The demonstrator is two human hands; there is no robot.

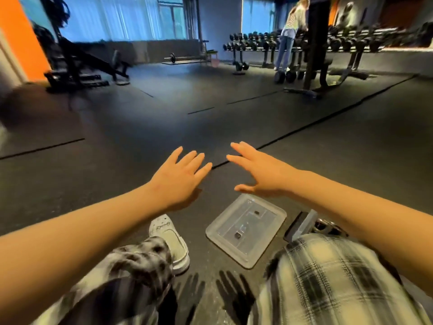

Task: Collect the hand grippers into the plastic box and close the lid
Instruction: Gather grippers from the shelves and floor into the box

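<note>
Two hands reach forward above the floor. The left hand (178,177) and the right hand (257,170) both have straight, spread fingers and hold nothing. One clear lid (246,228) lies flat on the black rubber floor (140,127), below the right hand. One plastic box (302,225) is just beside it, mostly hidden by a knee; what is inside I cannot tell. One white shoe (171,240) is near. Far behind, one person (287,34) stands at a dumbbell rack (253,43).

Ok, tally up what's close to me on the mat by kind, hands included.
Bare hands: 2, left hand and right hand, both open
Clear rectangular plastic lid: 1
Clear plastic box, mostly hidden: 1
White canvas shoe: 1
Total: 5
</note>
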